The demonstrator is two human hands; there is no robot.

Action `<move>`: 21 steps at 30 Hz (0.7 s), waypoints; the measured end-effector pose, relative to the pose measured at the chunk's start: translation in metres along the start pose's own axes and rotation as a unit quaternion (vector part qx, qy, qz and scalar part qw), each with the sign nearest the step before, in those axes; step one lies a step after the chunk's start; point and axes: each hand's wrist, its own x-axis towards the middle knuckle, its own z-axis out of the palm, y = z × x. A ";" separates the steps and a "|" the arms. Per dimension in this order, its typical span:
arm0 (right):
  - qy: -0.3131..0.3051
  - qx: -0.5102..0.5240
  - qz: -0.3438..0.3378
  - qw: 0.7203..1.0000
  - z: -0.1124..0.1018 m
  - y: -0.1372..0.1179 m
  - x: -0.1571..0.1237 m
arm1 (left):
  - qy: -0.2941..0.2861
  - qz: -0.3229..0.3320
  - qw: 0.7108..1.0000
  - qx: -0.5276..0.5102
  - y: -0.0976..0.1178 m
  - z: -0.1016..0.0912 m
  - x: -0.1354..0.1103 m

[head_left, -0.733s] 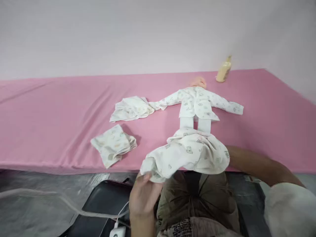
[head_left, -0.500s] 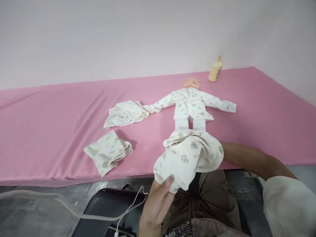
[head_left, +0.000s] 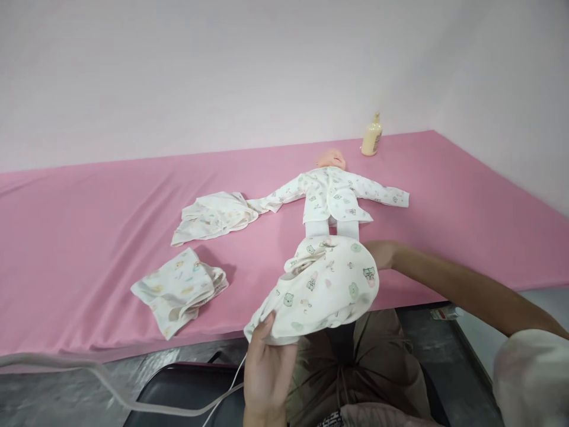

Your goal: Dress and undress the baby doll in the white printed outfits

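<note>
White baby pants [head_left: 329, 287] with a green bear print hang bunched at the front edge of the bed. My left hand [head_left: 270, 362] pinches their lower left end between thumb and fingers. Behind the pants' right side is my right hand [head_left: 379, 254], its fingers hidden by the cloth. A baby doll [head_left: 331, 193] lies on its back in a matching printed jacket, arms spread. Its white-covered legs [head_left: 347, 229] run down to the pants, which hide their lower ends.
On the pink sheet [head_left: 111, 237], a crumpled printed cloth [head_left: 216, 216] touches the doll's sleeve at the left. Nearer lies a folded printed cloth [head_left: 182, 290]. A pump bottle [head_left: 372, 137] stands beyond the doll's head. A white cable [head_left: 164, 409] crosses a black chair [head_left: 186, 385].
My left hand has pulled the end of the pants left, and the cloth is now stretched more sideways. My right hand shows more beside the pants. The view has shifted slightly.
</note>
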 end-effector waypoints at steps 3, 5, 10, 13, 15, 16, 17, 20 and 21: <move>-0.012 0.136 0.017 0.991 -0.013 0.008 -0.032 | -0.028 -0.057 0.998 -0.020 -0.002 -0.001 -0.001; 0.064 0.184 -0.008 0.981 -0.011 0.009 -0.051 | -0.057 -0.104 0.993 -0.009 -0.007 0.000 -0.003; 0.182 0.030 -0.022 0.983 0.024 -0.004 -0.065 | -0.160 -0.168 0.971 0.059 -0.032 0.012 -0.014; 0.268 -0.093 -0.030 0.958 0.048 -0.009 -0.063 | -0.175 -0.171 0.964 0.099 -0.046 0.027 -0.023; 0.279 -0.143 -0.043 0.949 0.061 -0.011 -0.063 | -0.160 -0.163 0.966 0.121 -0.053 0.038 -0.028; 0.274 -0.161 -0.047 0.947 0.065 -0.011 -0.064 | -0.148 -0.158 0.968 0.126 -0.056 0.042 -0.030; 0.267 -0.173 -0.046 0.947 0.067 -0.012 -0.065 | -0.135 -0.153 0.971 0.124 -0.057 0.045 -0.031; 0.236 -0.165 -0.004 0.958 0.061 -0.016 -0.067 | -0.080 -0.124 0.986 0.075 -0.058 0.046 -0.030; 0.214 -0.148 0.018 0.966 0.056 -0.017 -0.067 | -0.060 -0.113 0.990 0.054 -0.057 0.043 -0.029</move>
